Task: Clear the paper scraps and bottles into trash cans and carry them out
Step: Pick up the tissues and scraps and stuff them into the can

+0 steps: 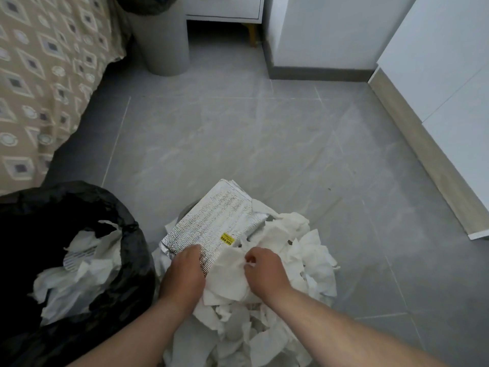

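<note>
The paper scraps [304, 250] look soft and light, heaped on the floor [264, 141] by the black bin [132, 250], probably best grabbed in bunches; the right hand [264, 268] pinches some, the left hand [185, 271] lies on the shiny bag [219, 215], fingers hidden.

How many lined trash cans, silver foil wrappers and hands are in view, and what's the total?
Lined trash cans: 2, the black-lined can and the grey can
Silver foil wrappers: 2, the large foil wrapper on the paper scraps and the small foil wrapper in the black-lined can
Hands: 2, the left hand and the right hand
Total: 6
</note>
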### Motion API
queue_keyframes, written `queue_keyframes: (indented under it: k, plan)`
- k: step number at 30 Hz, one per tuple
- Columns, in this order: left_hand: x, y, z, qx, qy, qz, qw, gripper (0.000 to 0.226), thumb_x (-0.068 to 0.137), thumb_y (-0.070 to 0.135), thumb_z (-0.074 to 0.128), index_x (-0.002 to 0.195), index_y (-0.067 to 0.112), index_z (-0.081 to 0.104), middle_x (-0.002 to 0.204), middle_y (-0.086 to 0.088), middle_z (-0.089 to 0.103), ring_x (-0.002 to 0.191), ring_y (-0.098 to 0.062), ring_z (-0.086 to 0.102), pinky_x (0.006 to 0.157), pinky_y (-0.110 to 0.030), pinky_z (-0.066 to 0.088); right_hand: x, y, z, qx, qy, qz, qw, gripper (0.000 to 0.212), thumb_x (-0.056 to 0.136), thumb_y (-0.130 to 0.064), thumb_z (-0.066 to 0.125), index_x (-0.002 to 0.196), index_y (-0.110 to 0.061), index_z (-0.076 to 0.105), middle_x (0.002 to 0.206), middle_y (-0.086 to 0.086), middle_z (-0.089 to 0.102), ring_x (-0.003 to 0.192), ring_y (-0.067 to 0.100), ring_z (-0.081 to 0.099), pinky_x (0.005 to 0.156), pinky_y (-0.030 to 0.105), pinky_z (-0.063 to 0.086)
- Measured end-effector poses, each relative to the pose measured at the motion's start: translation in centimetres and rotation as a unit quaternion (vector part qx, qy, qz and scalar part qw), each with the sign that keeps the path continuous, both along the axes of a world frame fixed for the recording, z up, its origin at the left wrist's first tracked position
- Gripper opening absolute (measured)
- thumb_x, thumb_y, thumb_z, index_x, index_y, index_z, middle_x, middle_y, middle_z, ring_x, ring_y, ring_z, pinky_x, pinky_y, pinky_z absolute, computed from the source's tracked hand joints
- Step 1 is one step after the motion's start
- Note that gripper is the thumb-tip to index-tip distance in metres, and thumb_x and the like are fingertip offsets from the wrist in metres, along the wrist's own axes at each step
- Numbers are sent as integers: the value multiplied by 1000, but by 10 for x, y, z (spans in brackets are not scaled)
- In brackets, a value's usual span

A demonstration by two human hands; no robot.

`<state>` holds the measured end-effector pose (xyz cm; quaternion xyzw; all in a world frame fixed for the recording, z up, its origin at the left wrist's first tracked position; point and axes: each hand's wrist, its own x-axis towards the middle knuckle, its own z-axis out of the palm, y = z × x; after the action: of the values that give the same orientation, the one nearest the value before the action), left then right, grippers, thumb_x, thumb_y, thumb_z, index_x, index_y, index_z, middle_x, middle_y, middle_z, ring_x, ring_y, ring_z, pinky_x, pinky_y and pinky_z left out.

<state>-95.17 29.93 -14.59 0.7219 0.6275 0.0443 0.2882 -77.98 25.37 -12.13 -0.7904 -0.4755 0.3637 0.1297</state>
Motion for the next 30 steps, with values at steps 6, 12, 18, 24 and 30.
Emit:
queue_keyframes:
  k: [6,12,18,24,30]
  plan:
    - [6,4,-9,4,103,-62,993,54,77,48,62,116,12,55,133,-7,49,123,-29,44,94,-39,42,35,-15,7,-25,-9,4,1000,21,80,-12,56,67,-28,52,76,-10,59,81,13,54,62,18,37]
    - [14,9,-3,18,131,-67,989,27,80,28,54,104,17,50,116,-2,51,109,-24,48,81,-35,43,47,-21,17,-22,3,6,1000,31,82,-14,57,59,-33,46,66,-15,51,73,11,51,55,9,32]
    - [12,24,40,91,137,-78,983,14,89,22,42,97,18,53,105,0,61,98,-24,60,73,-33,46,46,-11,42,-19,18,29,999,21,79,-12,56,66,-27,54,77,-9,59,81,14,56,62,21,39]
    - [-1,40,109,186,88,-64,977,10,88,17,46,85,13,55,85,-9,66,77,-36,62,65,-36,49,46,2,98,17,14,39,999,16,76,-8,61,68,-22,61,69,-11,57,75,11,56,57,12,36]
    - [-17,40,203,219,-23,21,975,17,89,21,46,79,11,56,76,-11,63,76,-38,57,63,-37,44,41,-4,171,51,-11,30,998,9,71,-14,66,67,-22,66,68,-6,66,71,13,62,62,22,44]
